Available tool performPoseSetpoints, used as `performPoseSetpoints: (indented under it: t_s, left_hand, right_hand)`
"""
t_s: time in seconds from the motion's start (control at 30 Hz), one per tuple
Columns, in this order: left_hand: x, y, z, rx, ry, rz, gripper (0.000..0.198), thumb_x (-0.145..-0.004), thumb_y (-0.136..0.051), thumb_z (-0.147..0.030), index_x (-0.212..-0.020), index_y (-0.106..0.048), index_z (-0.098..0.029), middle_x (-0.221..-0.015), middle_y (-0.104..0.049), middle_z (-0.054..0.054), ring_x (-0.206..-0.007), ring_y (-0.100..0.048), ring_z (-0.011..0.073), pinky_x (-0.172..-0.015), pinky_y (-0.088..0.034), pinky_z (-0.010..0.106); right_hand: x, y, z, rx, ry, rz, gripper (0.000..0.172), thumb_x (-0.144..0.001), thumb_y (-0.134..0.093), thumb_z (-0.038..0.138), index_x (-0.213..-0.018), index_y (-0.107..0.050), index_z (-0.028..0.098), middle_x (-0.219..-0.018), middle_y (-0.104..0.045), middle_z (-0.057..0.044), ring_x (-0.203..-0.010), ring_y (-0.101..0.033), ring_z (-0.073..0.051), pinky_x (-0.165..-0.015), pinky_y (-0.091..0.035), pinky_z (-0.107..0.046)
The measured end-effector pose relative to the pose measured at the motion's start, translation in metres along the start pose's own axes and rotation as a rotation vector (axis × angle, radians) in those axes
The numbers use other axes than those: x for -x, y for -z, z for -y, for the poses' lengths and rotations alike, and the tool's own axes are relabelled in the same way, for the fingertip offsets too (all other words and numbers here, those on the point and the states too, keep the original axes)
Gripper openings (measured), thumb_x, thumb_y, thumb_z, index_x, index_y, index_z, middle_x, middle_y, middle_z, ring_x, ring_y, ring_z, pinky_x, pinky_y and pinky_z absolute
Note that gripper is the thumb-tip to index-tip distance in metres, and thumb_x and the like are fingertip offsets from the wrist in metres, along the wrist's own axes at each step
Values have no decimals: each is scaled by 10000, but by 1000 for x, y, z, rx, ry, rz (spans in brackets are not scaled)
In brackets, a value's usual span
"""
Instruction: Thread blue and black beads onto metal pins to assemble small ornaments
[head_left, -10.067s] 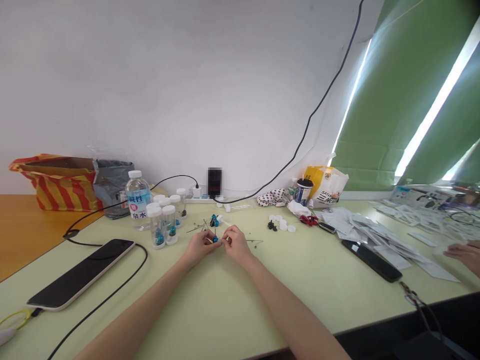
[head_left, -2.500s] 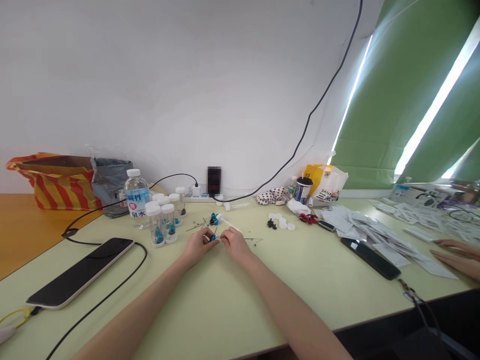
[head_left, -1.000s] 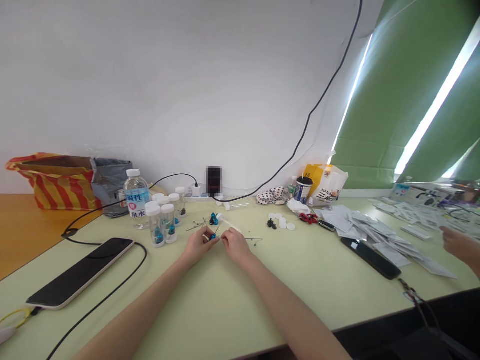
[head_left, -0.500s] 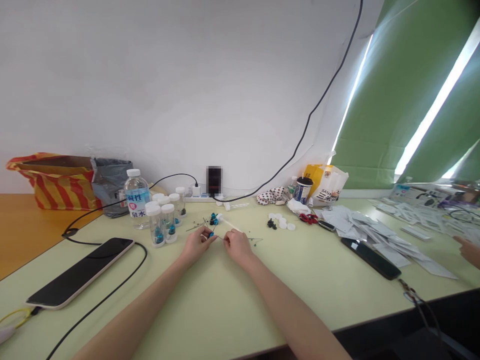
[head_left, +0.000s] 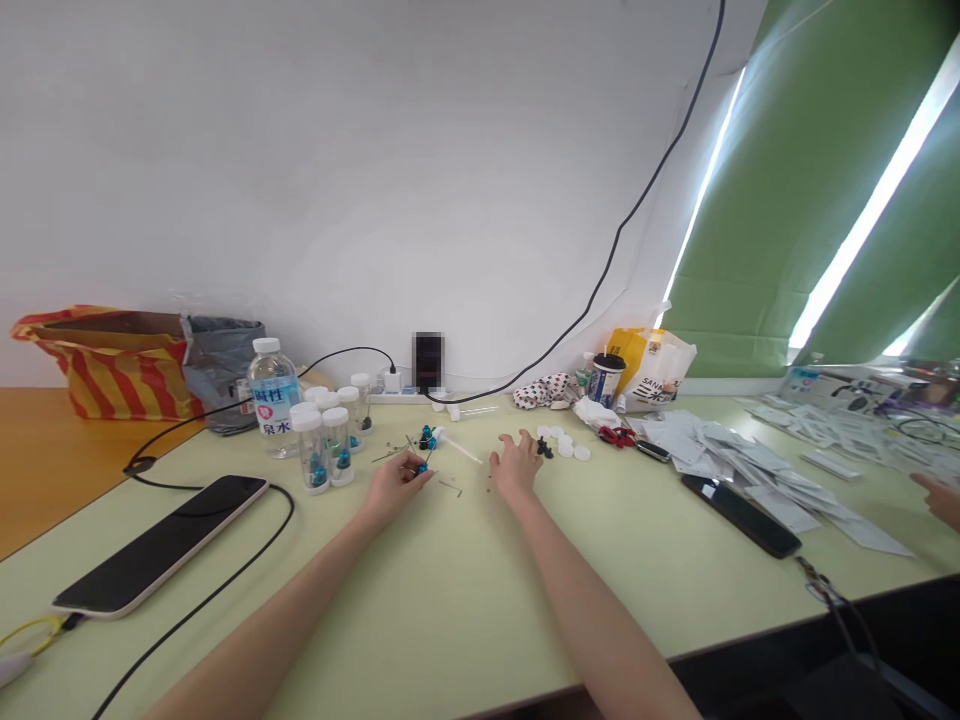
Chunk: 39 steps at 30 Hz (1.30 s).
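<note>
My left hand [head_left: 394,487] pinches a thin pin with a blue bead [head_left: 422,467] at its fingertips. My right hand [head_left: 516,466] is apart from it, fingers spread and holding nothing, just short of a small heap of black parts [head_left: 544,449] and several white round caps [head_left: 564,446]. Between the hands lie a white plastic rod [head_left: 459,450] and a small bent metal pin [head_left: 450,487]. A cluster of blue beaded parts [head_left: 427,437] sits beyond my left fingers. Several clear, white-capped jars [head_left: 319,450] hold blue pieces to the left.
A water bottle [head_left: 274,395] and a phone in a pale case [head_left: 161,530] lie left, with a black cable [head_left: 217,565]. Red scissors [head_left: 616,437] and a heap of paper packets [head_left: 727,460] lie right. A co-worker's hand [head_left: 937,497] is at the right edge.
My right hand has moved away rightward from my left hand and opened its fingers. My left hand has shifted slightly, and a small metal pin now shows on the table between them.
</note>
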<state>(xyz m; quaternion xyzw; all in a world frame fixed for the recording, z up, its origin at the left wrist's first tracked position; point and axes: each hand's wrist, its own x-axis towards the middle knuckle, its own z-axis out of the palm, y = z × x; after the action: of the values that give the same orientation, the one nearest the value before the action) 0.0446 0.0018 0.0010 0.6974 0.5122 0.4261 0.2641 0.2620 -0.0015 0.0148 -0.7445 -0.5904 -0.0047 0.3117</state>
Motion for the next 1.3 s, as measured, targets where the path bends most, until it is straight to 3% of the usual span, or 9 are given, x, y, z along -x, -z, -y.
performPoseSetpoints:
  t_s: [0.2,0.33,0.4,0.5,0.7,1.3]
  left_hand:
    - [0,-1,-1,25,-14,-13,143,-840,-614,-283,-856,-602,-142,-722,-604,-27,-582,-571,116,-567,-496,284]
    - [0,-1,-1,35,-6,-11,137,-841,-614,-278,-849,-600,-142,-701,-594,-34,-576,-567,115,-566,-494,283]
    - [0,-1,-1,44,2,-5,132,-841,-615,-272,-855,-599,-142,-709,-594,-34,-579,-567,115,-569,-495,284]
    - [1,-1,-2,70,18,1,123,-841,-616,-261,-862,-599,-141,-715,-595,-33,-580,-567,113,-565,-497,281]
    - [0,-1,-3,175,75,10,116,-847,-610,-247,-884,-599,-137,-758,-614,-20,-601,-591,115,-562,-516,277]
    - [1,6,-7,384,168,-5,155,-854,-601,-282,-903,-615,-136,-835,-644,7,-660,-613,131,-604,-530,299]
  right_hand:
    - [-15,-7,-34,38,-151,-8,422,-799,-544,216,-1219,-538,178,-1402,-303,-216,-1304,-243,-386,-953,-248,-548]
    - [-20,-10,-48,48,-174,20,368,-822,-531,215,-1176,-562,117,-1348,-380,-238,-1254,-347,-373,-955,-286,-524]
    - [-22,-10,-51,52,-168,37,318,-847,-538,234,-1139,-573,112,-1303,-448,-196,-1204,-422,-325,-962,-323,-497]
    - [-25,-12,-52,51,-132,63,270,-883,-551,285,-1109,-570,138,-1223,-528,-111,-1117,-505,-243,-948,-394,-448]
    - [-27,-18,-46,15,-18,110,202,-895,-557,274,-1038,-594,137,-1125,-583,-79,-1015,-571,-200,-859,-485,-397]
    - [-23,-15,-42,-22,20,88,136,-890,-558,264,-935,-618,151,-1047,-607,-58,-1001,-564,-189,-870,-464,-393]
